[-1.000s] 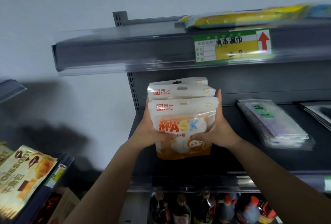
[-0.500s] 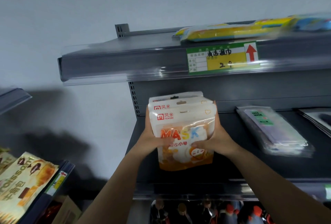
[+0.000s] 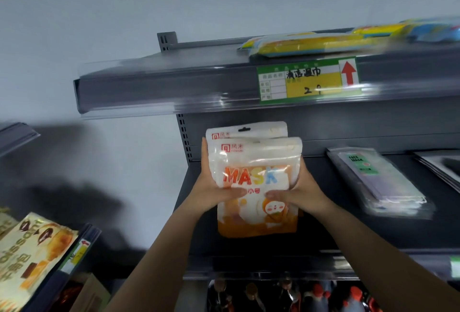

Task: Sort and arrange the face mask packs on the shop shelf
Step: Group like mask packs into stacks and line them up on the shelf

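Against the frame half a second earlier, the held stack of mask packs [image 3: 254, 182] showed two packs at its top edge rather than three, the rear ones having closed up behind the front pack. The grip and the stack's place over the shelf were otherwise as before.

The grey wall [image 3: 99, 25] filled the view behind and left of the middle shelf [image 3: 336, 232], a dark metal deck. Above that shelf ran the upper shelf [image 3: 174, 87], carrying a green-and-yellow price label [image 3: 308, 80] and flat yellow packets [image 3: 311, 43] on top. A clear-wrapped face mask bundle [image 3: 373, 182] lay flat on the middle shelf, right of the stack and apart from it. Below the middle shelf stood bottles [image 3: 298, 296] — details blurred. Left of it, lower, sat croissant packs [image 3: 29, 249].

The stack was held upright over the left part of the middle shelf. The left hand [image 3: 211, 189] gripped its left edge, thumb across the front; the right hand [image 3: 298, 192] gripped its right edge likewise.
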{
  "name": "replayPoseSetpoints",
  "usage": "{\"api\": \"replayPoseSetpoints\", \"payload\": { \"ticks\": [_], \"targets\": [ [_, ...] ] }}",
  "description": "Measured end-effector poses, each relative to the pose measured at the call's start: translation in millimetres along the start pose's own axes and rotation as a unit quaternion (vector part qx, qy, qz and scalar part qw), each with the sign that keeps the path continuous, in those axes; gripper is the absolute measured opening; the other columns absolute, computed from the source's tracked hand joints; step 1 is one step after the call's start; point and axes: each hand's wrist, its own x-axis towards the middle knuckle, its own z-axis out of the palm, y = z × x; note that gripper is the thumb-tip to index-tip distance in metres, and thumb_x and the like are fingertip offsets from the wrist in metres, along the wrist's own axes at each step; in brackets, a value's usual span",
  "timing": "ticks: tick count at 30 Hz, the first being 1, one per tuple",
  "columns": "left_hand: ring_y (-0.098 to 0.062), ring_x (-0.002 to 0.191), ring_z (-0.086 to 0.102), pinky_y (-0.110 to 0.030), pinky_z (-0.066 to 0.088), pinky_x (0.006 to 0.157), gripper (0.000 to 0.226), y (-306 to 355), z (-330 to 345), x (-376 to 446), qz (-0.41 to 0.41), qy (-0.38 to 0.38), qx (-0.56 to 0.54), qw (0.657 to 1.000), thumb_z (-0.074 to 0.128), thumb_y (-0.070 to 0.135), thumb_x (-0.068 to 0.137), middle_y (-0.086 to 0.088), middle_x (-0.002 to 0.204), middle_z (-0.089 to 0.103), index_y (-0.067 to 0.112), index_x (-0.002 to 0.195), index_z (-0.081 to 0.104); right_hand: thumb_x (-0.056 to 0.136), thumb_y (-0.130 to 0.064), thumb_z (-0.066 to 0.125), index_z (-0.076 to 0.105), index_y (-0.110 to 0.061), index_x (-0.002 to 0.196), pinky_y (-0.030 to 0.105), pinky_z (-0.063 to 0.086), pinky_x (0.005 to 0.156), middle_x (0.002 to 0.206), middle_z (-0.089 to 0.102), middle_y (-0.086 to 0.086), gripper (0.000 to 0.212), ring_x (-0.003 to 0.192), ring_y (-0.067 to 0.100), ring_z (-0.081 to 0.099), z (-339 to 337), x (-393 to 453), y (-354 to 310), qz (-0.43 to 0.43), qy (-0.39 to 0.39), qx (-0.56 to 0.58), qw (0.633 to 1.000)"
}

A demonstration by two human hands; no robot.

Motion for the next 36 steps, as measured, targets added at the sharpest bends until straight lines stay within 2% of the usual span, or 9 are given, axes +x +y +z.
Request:
{"api": "replayPoseSetpoints", "payload": {
  "ticks": [2, 6, 11, 14, 17, 20, 25, 29, 36],
  "targets": [
    [-0.014, 0.114, 0.061, -0.022, 0.055, 0.075, 0.109, -5, -2, -4, -0.036, -0.042, 0.009, 0.998, 0.076, -0.004, 0.063, -0.008, 0.130, 0.055, 0.006, 0.148, 0.009, 0.047, -0.006, 0.090, 0.034, -0.026, 0.129, 0.034, 0.058, 0.078, 0.117, 0.064, 0.006, 0.101, 0.108, 0.021, 0.065, -6, -2, 6, 0.049, -0.059, -0.008, 0.997],
    [-0.020, 0.117, 0.059, -0.026, 0.055, 0.081, 0.094, -5, -8, -6, -0.069, -0.125, 0.034, 0.989, 0.079, 0.001, 0.062, 0.001, 0.121, 0.062, 0.013, 0.141, 0.029, 0.045, -0.019, 0.092, 0.026, -0.019, 0.139, 0.047, 0.054, 0.088, 0.126, 0.061, 0.009, 0.115, 0.116, 0.024, 0.060, -15, -2, 6, 0.095, -0.111, -0.037, 0.989],
    [-0.011, 0.117, 0.059, -0.020, 0.054, 0.078, 0.101, -2, -1, -11, -0.052, -0.100, 0.022, 0.993, 0.074, -0.013, 0.067, -0.010, 0.131, 0.052, -0.005, 0.144, 0.009, 0.044, -0.015, 0.089, 0.034, -0.038, 0.125, 0.038, 0.056, 0.086, 0.119, 0.063, -0.001, 0.101, 0.111, 0.014, 0.063, -13, -7, 7, 0.067, -0.050, -0.063, 0.995],
    [-0.007, 0.113, 0.061, -0.017, 0.053, 0.076, 0.101, -3, 7, -13, -0.018, -0.066, 0.008, 0.998, 0.073, -0.013, 0.069, -0.008, 0.128, 0.053, -0.010, 0.143, 0.004, 0.049, -0.003, 0.090, 0.039, -0.026, 0.127, 0.038, 0.056, 0.086, 0.116, 0.064, 0.001, 0.096, 0.109, 0.017, 0.064, -12, -8, 10, 0.069, -0.014, -0.066, 0.995],
    [-0.008, 0.112, 0.062, -0.018, 0.054, 0.075, 0.107, -2, 11, -14, 0.001, -0.041, -0.013, 0.999, 0.077, -0.008, 0.067, -0.007, 0.128, 0.054, -0.006, 0.146, 0.004, 0.042, -0.011, 0.092, 0.044, -0.016, 0.125, 0.041, 0.057, 0.084, 0.115, 0.066, 0.006, 0.096, 0.107, 0.020, 0.066, -13, -14, 11, 0.069, 0.004, -0.047, 0.997],
    [-0.017, 0.114, 0.062, -0.025, 0.056, 0.076, 0.119, 0, 15, -15, -0.007, -0.022, -0.061, 0.998, 0.086, 0.006, 0.059, -0.010, 0.129, 0.055, 0.006, 0.148, 0.007, 0.051, 0.008, 0.086, 0.042, -0.027, 0.119, 0.029, 0.058, 0.075, 0.114, 0.064, 0.003, 0.087, 0.105, 0.016, 0.065, -16, -20, 8, 0.052, 0.026, -0.008, 0.998],
    [-0.011, 0.099, 0.068, -0.021, 0.056, 0.070, 0.075, -7, 32, -24, -0.043, -0.073, -0.067, 0.994, 0.080, 0.013, 0.053, 0.006, 0.101, 0.073, 0.006, 0.119, 0.045, 0.048, -0.001, 0.088, 0.032, -0.040, 0.123, 0.028, 0.057, 0.075, 0.120, 0.061, 0.003, 0.101, 0.107, 0.016, 0.065, -14, -28, 15, 0.070, -0.018, 0.021, 0.997],
    [-0.014, 0.101, 0.068, -0.023, 0.056, 0.074, 0.070, -4, 35, -25, -0.037, -0.070, -0.074, 0.994, 0.075, 0.004, 0.055, 0.004, 0.101, 0.073, 0.002, 0.118, 0.046, 0.038, -0.017, 0.089, 0.025, -0.021, 0.136, 0.032, 0.057, 0.079, 0.122, 0.060, 0.006, 0.118, 0.112, 0.022, 0.063, -15, -28, 15, 0.061, -0.015, 0.024, 0.998],
    [-0.012, 0.106, 0.066, -0.021, 0.055, 0.074, 0.073, -11, 32, -28, -0.053, -0.113, -0.057, 0.991, 0.072, -0.017, 0.064, 0.010, 0.105, 0.071, 0.013, 0.123, 0.042, 0.044, -0.020, 0.094, 0.018, -0.020, 0.143, 0.035, 0.055, 0.084, 0.130, 0.057, 0.011, 0.125, 0.117, 0.023, 0.060, -18, -34, 14, 0.062, -0.079, 0.016, 0.995]
  ]
}}
